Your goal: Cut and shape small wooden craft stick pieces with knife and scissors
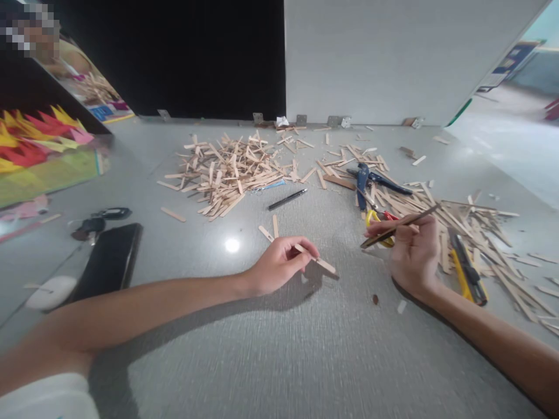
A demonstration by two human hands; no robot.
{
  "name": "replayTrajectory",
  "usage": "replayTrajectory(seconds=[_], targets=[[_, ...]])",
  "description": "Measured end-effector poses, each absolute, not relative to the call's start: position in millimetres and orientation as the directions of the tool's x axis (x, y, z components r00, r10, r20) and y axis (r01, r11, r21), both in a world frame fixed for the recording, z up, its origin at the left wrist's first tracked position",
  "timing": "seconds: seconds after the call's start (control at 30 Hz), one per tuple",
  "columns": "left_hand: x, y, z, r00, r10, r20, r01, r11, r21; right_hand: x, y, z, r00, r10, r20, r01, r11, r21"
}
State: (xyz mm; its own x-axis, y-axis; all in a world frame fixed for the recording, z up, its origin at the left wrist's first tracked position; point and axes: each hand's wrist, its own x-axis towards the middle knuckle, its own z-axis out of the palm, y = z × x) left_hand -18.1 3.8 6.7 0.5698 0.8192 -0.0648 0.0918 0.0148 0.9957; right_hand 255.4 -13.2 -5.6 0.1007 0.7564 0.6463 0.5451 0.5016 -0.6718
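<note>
My left hand [279, 263] pinches a pale wooden stick [323, 265] by one end; the stick's other end points right, just above the grey tabletop. My right hand [413, 247] is closed around a thin dark pencil-like stick [399, 226] that slants up to the right. Under that hand lie yellow-and-red handled scissors [376, 218]. Two loose sticks [271, 228] rest just beyond my left hand.
A big heap of wooden sticks [227, 169] lies at the back, another pile [476, 233] on the right. Blue pliers [364, 180], a black pen [287, 199], a yellow utility knife [467, 270], a black phone [109, 262], keys [94, 221] and coloured paper [39, 139] are around.
</note>
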Motion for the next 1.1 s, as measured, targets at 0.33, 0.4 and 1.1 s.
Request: replayTrajectory(seconds=[0.33,0.4,1.1], targets=[[-19.4,-7.3,10.3,0.753,0.638,-0.158,-0.089,0.338,0.937,229.1,-33.4,48.0,0.308,0.86,0.406,0.319,0.309,-0.896],[-18.4,-5.8,7.0,0.735,0.655,-0.175,-0.083,0.343,0.936,230.5,-35.4,60.5,0.347,0.786,0.512,0.373,0.385,-0.844],[-11.9,-2.9,4.4,0.715,0.67,-0.2,0.088,0.198,0.976,245.7,-12.2,18.3,0.03,0.992,0.126,0.574,0.086,-0.815]])
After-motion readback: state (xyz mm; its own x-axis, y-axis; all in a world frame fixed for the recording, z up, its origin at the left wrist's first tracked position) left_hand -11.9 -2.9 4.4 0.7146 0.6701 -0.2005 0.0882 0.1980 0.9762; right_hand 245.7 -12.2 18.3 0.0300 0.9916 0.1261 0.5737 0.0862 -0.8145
